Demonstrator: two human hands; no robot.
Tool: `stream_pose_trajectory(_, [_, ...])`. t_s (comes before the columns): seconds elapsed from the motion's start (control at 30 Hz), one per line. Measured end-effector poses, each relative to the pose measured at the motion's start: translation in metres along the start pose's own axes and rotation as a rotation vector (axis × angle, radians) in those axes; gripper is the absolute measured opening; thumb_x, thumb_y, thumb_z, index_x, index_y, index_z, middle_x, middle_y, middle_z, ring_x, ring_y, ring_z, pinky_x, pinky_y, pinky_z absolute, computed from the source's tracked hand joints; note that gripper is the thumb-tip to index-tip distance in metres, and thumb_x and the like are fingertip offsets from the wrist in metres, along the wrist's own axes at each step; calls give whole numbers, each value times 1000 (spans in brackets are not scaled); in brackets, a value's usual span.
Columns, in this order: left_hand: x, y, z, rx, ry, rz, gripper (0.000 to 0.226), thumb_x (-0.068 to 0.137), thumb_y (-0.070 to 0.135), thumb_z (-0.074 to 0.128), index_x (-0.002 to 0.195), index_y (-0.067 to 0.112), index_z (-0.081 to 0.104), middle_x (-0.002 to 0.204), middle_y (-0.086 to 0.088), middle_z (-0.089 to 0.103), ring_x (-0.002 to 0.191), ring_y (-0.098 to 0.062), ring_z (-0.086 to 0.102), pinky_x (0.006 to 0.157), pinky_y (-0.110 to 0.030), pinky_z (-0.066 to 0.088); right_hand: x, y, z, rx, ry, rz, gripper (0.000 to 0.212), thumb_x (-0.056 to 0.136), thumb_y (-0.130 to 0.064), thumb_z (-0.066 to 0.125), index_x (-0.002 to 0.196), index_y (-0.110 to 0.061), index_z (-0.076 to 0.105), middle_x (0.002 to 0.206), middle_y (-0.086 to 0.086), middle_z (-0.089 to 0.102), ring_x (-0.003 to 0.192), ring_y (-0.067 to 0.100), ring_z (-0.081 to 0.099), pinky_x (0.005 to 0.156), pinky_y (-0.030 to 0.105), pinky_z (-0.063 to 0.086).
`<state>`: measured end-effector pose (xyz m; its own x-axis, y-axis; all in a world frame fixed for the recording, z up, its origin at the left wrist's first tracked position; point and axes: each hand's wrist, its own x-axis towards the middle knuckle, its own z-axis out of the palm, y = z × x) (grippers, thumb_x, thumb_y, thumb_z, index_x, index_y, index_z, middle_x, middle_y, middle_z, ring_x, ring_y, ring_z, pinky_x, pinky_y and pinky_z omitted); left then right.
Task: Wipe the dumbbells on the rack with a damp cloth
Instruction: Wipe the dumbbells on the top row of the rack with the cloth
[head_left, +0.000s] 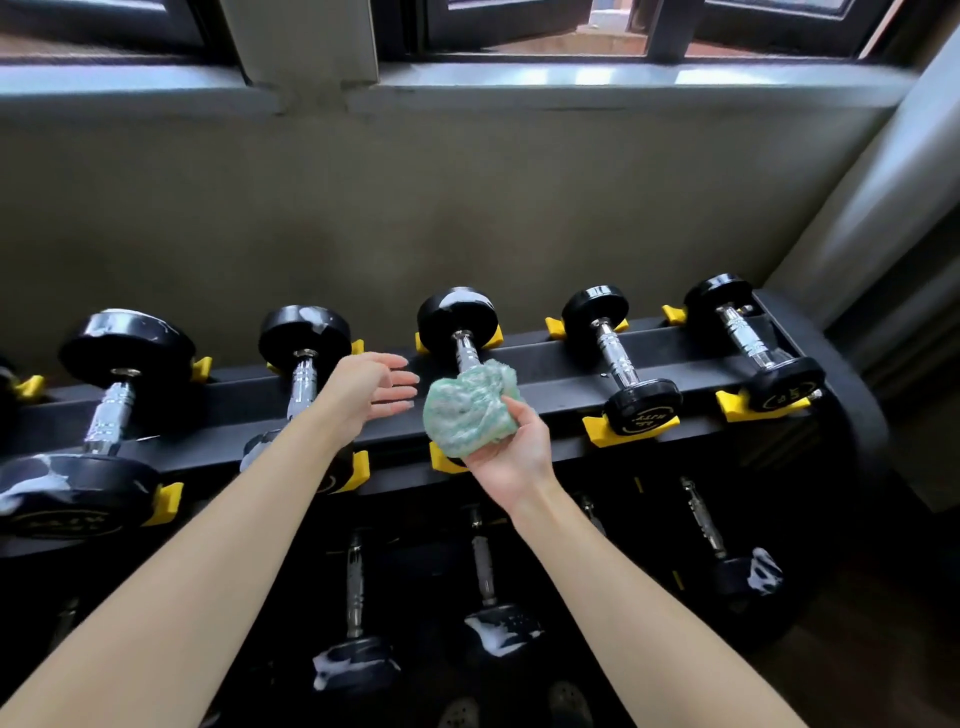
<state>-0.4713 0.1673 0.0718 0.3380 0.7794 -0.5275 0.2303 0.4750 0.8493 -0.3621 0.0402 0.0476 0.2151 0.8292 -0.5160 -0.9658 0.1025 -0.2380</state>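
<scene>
Black rack (545, 364), five whole top-row dumbbells (618, 358), right fingers (515, 408) clutching one cloth (465, 415), left fingers (400, 376) spread.

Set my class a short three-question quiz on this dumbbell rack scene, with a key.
1. True or false: the left hand grips the crumpled green-and-white cloth.
2. The plastic cradles on the black metal rack are: A red, B yellow, C blue.
3. Fill in: counting from the right on the top rail, the cloth hides part of the chrome handle of the ___ black round-headed dumbbell.
Key: 1 false, the right hand holds it; 2 B; 3 third.
</scene>
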Motion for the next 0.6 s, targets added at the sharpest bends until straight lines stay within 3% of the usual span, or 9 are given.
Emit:
stream_pose_trajectory(0.07, [-6, 4, 7, 57, -163, -73, 29, 96, 13, 36, 114, 1, 55, 109, -17, 65, 93, -29, 66, 74, -36, 55, 1, -12, 7, -13, -25, -16, 33, 95, -18, 39, 122, -4, 53, 108, 19, 65, 97, 33, 62, 81, 45, 52])
stream_pose_trajectory(0.13, [-8, 7, 13, 126, -326, -139, 40, 98, 34, 37, 111, 3, 57, 105, -19, 67, 93, -30, 67, 79, -38, 55, 4, -23, 10, -17, -47, -52, 35, 94, -16, 39, 126, -5, 51, 113, 19, 63, 100, 33, 61, 80, 45, 53])
stream_pose_trajectory(0.23, [-5, 10, 27, 195, -451, -112, 36, 95, 33, 47, 110, 3, 60, 105, -17, 69, 91, -26, 69, 78, -35, 57, 13, -43, 13, -17, -65, -108, 35, 92, -10, 39, 125, -7, 52, 116, 17, 62, 102, 29, 60, 84, 41, 52])
stream_pose_trajectory(0.33, [7, 14, 40, 96, -413, 36, 13, 93, 10, 53, 96, 5, 64, 105, -15, 69, 89, -25, 68, 82, -33, 57, 26, -66, 11, -45, -65, -141, 32, 90, -3, 40, 117, -8, 55, 111, 16, 62, 100, 29, 61, 81, 38, 55])
stream_pose_trajectory(0.43, [24, 27, 55, -30, -279, 137, 14, 92, 2, 50, 87, 8, 63, 93, -12, 69, 83, -24, 65, 77, -31, 58, 41, -83, 7, -227, -58, -152, 29, 90, 3, 41, 112, -7, 56, 108, 13, 62, 97, 25, 60, 82, 35, 54])
stream_pose_trajectory(0.53, [35, 44, 78, 51, -154, 265, 19, 90, -2, 48, 88, 7, 64, 82, -9, 65, 73, -17, 62, 67, -27, 58, 61, -93, 8, -471, -29, -214, 38, 90, 7, 43, 125, -7, 49, 111, 9, 58, 85, 13, 58, 60, 20, 53])
stream_pose_trajectory(0.6, [46, 54, 98, 157, -117, 328, 22, 88, -3, 46, 92, 4, 66, 79, -6, 64, 64, -9, 61, 60, -21, 57, 79, -100, 7, -562, 2, -231, 43, 89, 8, 43, 127, -12, 46, 109, 6, 57, 83, 11, 57, 59, 18, 48])
